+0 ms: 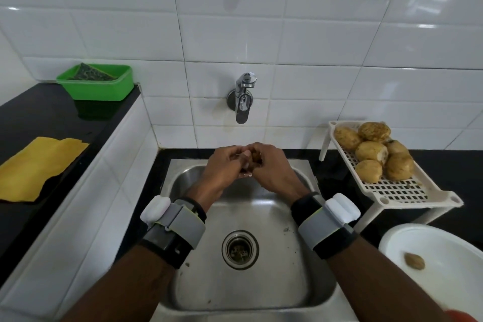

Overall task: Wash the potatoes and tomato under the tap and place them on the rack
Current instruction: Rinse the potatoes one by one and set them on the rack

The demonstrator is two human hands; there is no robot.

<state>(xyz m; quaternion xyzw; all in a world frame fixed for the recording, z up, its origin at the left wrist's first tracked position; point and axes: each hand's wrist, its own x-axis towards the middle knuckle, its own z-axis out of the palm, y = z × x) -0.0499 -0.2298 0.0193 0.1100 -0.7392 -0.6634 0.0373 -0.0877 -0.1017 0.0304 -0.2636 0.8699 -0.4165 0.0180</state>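
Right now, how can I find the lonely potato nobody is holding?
Right of the steel sink, nearer than the white slotted plastic rack, sits a round white bowl. One small brown potato lies alone inside it, unlike the potatoes piled on the rack.

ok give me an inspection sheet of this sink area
surface: stainless steel sink set in black stone counter
job's things: six brown potatoes on white perforated plastic rack; another potato in round white bowl; chrome wall tap
clutter: green plastic tub, yellow cloth
fingers: left hand and right hand wrap one small potato under the tap
cables: nothing seen
surroundings: white wall tiles
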